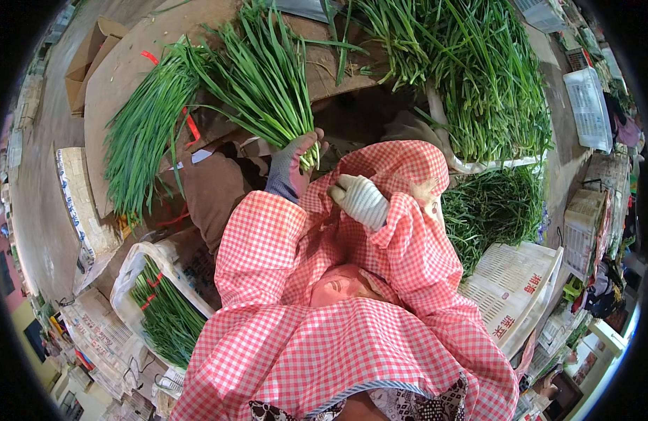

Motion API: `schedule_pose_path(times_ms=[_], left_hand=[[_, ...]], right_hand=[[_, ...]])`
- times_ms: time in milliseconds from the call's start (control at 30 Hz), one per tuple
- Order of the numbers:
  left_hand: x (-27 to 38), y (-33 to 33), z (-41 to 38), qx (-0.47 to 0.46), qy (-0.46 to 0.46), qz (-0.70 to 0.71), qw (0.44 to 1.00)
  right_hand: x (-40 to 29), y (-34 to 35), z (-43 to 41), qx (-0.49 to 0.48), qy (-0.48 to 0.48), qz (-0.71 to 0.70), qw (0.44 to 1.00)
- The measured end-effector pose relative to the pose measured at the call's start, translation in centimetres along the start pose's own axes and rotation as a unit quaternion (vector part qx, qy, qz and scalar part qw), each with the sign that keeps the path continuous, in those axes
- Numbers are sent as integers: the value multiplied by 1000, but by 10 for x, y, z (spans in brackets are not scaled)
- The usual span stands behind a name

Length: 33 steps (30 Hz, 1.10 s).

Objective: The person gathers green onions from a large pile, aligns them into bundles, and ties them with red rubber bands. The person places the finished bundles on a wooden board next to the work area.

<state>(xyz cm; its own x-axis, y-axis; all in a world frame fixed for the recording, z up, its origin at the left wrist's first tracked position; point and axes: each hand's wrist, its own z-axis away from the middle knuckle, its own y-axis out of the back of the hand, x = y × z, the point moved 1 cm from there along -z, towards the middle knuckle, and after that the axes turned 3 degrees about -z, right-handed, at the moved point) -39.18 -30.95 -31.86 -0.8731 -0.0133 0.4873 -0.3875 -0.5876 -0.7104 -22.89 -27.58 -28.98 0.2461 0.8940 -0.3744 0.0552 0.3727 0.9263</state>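
My left hand (pixel 296 158), in a grey and purple glove, grips the pale stem ends of a bunch of garlic chives (pixel 266 89). The leaves fan up and to the left across a brown cardboard surface (pixel 126 94). Over my lap, my right hand (pixel 360 199) wears a white ribbed glove, its fingers curled in and nothing visible in them. Another bundle of chives (pixel 150 131) lies left of the held bunch, with red ties (pixel 191 126) beside it. Both my arms are in red and white checked sleeves.
A large heap of loose chives (pixel 482 79) rises at the upper right, with darker green trimmings (pixel 492 210) below it. Tied chives (pixel 168 310) fill a lined white crate (pixel 118 279) at lower left. A white plastic crate (pixel 513 289) stands at my right, a cardboard box (pixel 89 63) at upper left.
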Motion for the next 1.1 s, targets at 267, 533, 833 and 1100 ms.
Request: schedule_pose_path(times_ms=[267, 533, 833, 1100], left_hand=[[6, 1, 1, -58, 26, -113, 992], [1, 12, 2, -27, 7, -33, 999], [-16, 24, -4, -121, 37, -19, 992], [-6, 4, 3, -180, 89, -40, 979]], right_hand=[[11, 31, -33, 39, -245, -229, 941], [32, 32, -31, 104, -198, -386, 895], [28, 39, -46, 90, -248, -612, 745], [37, 32, -40, 13, -243, -336, 910]])
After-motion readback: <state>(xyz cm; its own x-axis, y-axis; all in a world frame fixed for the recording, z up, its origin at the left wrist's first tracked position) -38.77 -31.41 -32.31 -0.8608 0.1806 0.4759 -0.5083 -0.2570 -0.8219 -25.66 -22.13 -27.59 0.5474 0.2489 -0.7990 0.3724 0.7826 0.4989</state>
